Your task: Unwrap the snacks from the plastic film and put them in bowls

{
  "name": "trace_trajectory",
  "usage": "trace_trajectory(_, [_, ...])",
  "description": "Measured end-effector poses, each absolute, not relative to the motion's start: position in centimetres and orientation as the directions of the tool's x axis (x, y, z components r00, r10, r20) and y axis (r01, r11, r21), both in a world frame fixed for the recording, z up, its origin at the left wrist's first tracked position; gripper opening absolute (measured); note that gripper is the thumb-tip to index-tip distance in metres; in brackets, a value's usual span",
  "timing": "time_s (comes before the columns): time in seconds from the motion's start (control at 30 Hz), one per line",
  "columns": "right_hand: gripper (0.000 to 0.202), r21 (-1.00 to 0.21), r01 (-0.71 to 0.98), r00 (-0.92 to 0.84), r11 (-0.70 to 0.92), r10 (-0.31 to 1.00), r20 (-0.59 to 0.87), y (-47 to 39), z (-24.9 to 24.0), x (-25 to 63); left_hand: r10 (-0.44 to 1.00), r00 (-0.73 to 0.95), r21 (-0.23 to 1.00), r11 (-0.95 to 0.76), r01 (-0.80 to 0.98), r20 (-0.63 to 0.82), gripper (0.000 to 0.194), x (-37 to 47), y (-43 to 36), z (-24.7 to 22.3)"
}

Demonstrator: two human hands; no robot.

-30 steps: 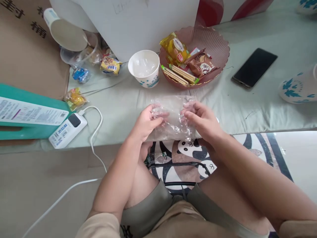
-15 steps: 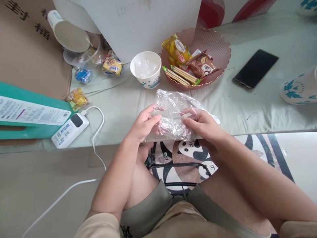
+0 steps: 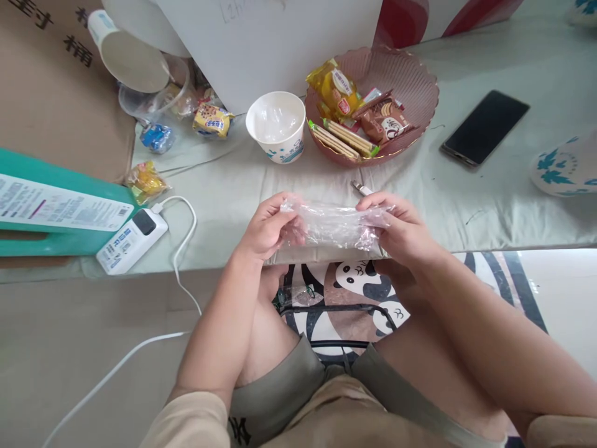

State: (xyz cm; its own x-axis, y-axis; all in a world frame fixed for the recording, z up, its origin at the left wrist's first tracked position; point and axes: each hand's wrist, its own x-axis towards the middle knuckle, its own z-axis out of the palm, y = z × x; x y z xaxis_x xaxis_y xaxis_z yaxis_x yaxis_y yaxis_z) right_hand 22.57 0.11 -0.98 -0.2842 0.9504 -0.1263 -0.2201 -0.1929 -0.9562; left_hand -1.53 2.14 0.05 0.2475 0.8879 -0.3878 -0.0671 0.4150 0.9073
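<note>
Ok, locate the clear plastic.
In the head view's middle, the plastic is held between left hand and right hand, near the table's front edge, this side of the bowl.

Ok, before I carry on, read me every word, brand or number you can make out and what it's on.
"桶": cardboard box.
"封": same box, seemingly; partly cut off.
"NY": grey shorts, seemingly.
Too small or blurred: green container, white power bank, paper cup, snack packets.
Too faint: handwriting on the white box.
None visible: clear plastic.
</note>
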Motion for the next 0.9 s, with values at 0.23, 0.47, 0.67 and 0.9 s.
trace_trajectory(0.23, [0.037,-0.994,0.011,-0.308,-0.109,0.945,-0.107,0.3,-0.8,23.0,0.902,0.240,0.904,0.400,-0.153,-0.358,0.028,-1.4,2.9,-0.4])
trace_trajectory(0.47, [0.044,-0.973,-0.024,-0.191,-0.231,0.956,-0.223,0.3,-1.3,22.3,0.974,0.162,0.987,0.149,0.067,-0.158,0.043,-0.8,2.4,-2.0])
trace_trajectory(0.67, [0.014,-0.946,0.215,-0.173,-0.243,0.944,-0.282,-0.2,-0.2,21.3,0.919,-0.227,0.905,-0.227,0.361,0.322,0.020,0.5,0.8,-1.6])
trace_trajectory(0.9, [0.022,-0.967,-0.186,-0.404,-0.172,0.911,-0.085,-0.9,-0.9,20.0,0.952,0.294,0.996,0.078,0.032,-0.084,0.051,2.3,-0.7,-1.1])
